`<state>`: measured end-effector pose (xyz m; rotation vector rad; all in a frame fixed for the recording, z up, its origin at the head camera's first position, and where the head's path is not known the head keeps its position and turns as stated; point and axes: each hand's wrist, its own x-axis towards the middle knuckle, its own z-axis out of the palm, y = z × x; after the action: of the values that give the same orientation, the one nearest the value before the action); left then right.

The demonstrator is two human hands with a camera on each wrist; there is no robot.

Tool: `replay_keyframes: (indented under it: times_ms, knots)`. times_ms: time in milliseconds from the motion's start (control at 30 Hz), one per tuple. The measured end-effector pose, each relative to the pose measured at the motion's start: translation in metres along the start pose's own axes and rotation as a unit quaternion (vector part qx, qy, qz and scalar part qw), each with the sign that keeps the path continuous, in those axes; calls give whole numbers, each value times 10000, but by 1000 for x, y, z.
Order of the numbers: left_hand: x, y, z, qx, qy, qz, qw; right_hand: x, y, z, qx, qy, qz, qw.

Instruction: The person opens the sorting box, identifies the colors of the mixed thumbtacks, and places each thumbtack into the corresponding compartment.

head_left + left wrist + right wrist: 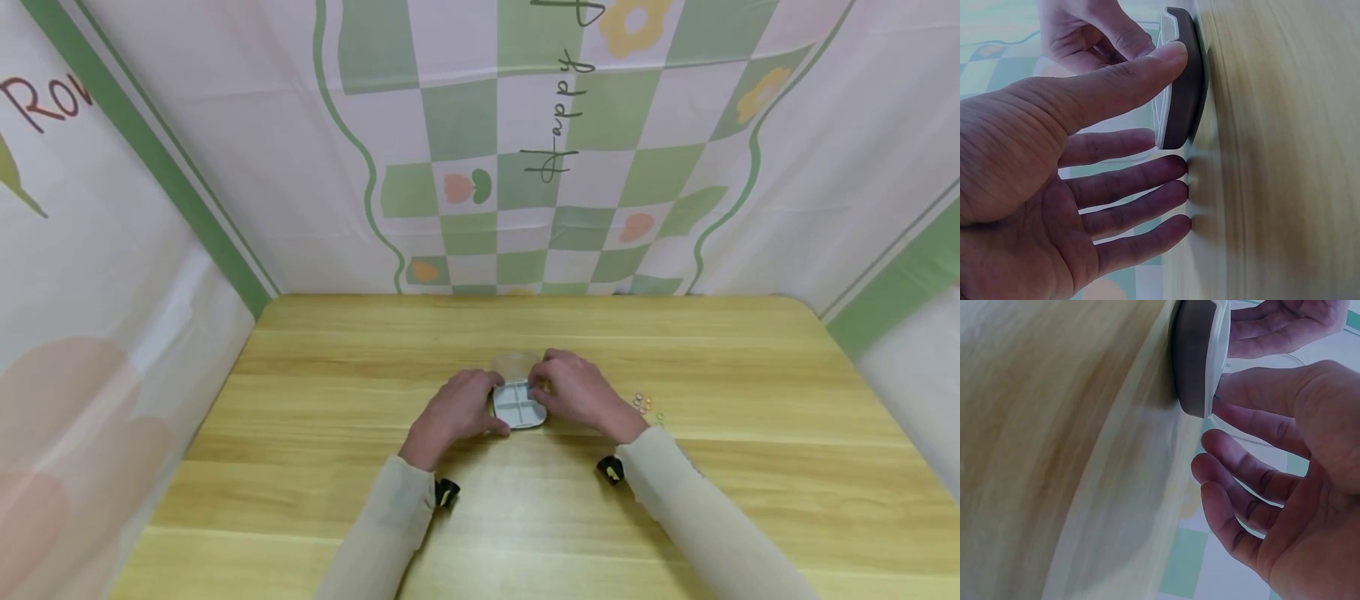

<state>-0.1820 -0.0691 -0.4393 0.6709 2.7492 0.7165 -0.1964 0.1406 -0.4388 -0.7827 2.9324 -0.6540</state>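
Note:
A small pill box (pixel 517 405), dark outside with a pale insert divided into four compartments, lies on the table. Its clear lid (pixel 514 365) is folded back at the far side. My left hand (pixel 463 404) holds the box by its left side, thumb at the near corner and index finger at the far edge; the other fingers are extended. At the right rear compartment, the thumb and index finger of my right hand (pixel 577 392) come together at the rim, other fingers loosely bent. I cannot tell whether a small piece is between those fingertips.
Several tiny coloured beads (pixel 642 403) lie on the wooden table (pixel 360 350) to the right, beside my right wrist. A printed cloth (pixel 525 225) hangs behind the table's far edge, with more cloth at both sides.

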Motion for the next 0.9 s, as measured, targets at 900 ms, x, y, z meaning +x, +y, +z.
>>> replay_keyframes:
  times_ms: [900]
  knots:
    - [1,1,-2,3,-82,-16,10000,5,-2,1,-15,-145,189,9997]
